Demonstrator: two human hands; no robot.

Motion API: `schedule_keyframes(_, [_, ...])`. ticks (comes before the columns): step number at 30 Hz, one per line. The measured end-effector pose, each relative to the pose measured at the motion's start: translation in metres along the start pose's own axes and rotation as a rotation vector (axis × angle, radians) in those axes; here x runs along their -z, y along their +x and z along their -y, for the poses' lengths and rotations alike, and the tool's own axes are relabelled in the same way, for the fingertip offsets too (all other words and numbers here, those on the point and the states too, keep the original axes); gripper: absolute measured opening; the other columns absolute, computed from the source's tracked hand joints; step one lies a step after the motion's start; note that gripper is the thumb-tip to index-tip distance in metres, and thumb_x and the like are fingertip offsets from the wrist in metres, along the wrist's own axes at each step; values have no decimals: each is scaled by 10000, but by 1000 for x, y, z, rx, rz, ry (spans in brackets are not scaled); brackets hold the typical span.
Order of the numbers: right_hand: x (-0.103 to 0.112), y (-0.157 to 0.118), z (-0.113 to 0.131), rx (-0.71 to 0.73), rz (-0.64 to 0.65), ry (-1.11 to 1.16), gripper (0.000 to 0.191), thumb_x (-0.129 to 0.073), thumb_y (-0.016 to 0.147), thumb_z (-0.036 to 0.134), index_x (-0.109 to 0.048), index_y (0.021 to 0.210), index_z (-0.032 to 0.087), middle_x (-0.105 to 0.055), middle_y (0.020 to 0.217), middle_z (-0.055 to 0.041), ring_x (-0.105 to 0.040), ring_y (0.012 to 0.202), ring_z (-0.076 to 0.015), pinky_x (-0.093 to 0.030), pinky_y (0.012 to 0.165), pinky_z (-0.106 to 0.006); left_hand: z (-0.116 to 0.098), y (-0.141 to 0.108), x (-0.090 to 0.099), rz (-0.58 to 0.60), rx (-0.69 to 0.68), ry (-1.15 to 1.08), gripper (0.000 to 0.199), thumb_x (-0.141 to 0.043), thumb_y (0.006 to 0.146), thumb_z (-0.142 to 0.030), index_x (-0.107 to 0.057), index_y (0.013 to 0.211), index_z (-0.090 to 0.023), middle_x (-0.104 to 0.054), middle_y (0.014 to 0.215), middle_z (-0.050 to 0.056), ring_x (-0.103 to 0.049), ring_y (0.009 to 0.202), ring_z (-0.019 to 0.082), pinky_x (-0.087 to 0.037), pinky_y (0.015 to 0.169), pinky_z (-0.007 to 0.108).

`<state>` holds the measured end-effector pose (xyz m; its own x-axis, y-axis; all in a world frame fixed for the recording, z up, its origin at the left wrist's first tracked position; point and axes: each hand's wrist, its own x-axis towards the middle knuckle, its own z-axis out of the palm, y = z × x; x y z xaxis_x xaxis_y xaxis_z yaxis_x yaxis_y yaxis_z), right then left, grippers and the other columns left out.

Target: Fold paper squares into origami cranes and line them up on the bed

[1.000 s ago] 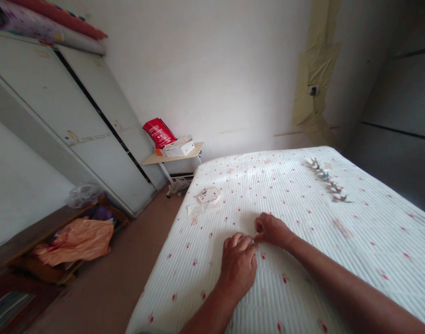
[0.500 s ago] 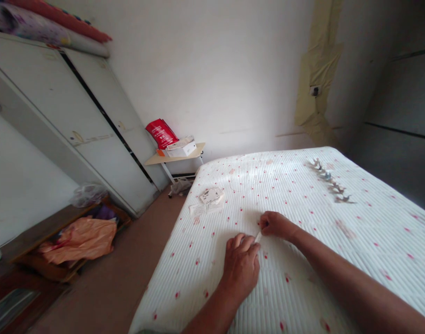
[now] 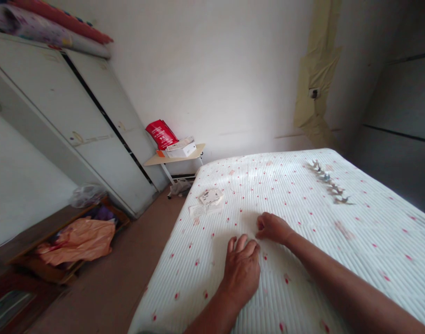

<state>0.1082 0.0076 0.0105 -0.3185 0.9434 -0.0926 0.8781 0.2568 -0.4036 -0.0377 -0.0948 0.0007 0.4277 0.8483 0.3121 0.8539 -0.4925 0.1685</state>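
My left hand (image 3: 242, 264) rests on the white quilted mattress (image 3: 240, 176) with its fingers curled down. Just beyond it and to the right, my right hand (image 3: 272, 227) is closed, its fingertips pressed together near the surface. A small pale piece lies between the two hands, mostly hidden by the fingers; its shape is not clear. Farther off on the left side of the mattress are some pale papers (image 3: 211, 196). Toward the right, several small folded figures (image 3: 325, 177) stand in a slanting row.
A small table (image 3: 153, 160) with a red bag (image 3: 161, 134) and a white box (image 3: 183, 149) stands past the mattress corner. Grey cabinets (image 3: 94, 148) line the left. An orange plastic bag (image 3: 80, 241) lies on a low wooden shelf.
My right hand has shifted slightly left, closer to my left hand. The white strip seen between them earlier is now almost wholly hidden.
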Motion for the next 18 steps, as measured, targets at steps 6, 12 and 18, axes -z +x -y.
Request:
schedule_keyframes(6, [2, 10, -7, -25, 2, 32, 95, -657, 586, 237, -643, 663, 183, -631, 747, -24, -557, 679, -158, -306, 525, -226, 0, 0, 1, -7, 15, -5, 221, -418, 824, -112, -599, 922, -192, -601, 916, 55, -463, 995, 229, -341, 905, 422])
schedule_keyframes(12, [9, 17, -23, -21, -28, 87, 65, -586, 679, 217, -624, 679, 164, -621, 690, -8, -549, 658, -130, -338, 543, -207, 0, 0, -3, -21, 21, 21, 194, -430, 825, -128, -596, 894, -199, -604, 906, 39, -466, 965, 213, -342, 900, 415])
schedule_keyframes(18, [3, 4, -15, 23, -25, 118, 216, -686, 617, 345, -609, 722, 173, -605, 800, -17, -544, 670, -131, -354, 563, -213, 1, 0, -7, -45, 11, 2, 195, -448, 818, -129, -597, 927, -192, -607, 903, 51, -471, 957, 225, -345, 885, 425])
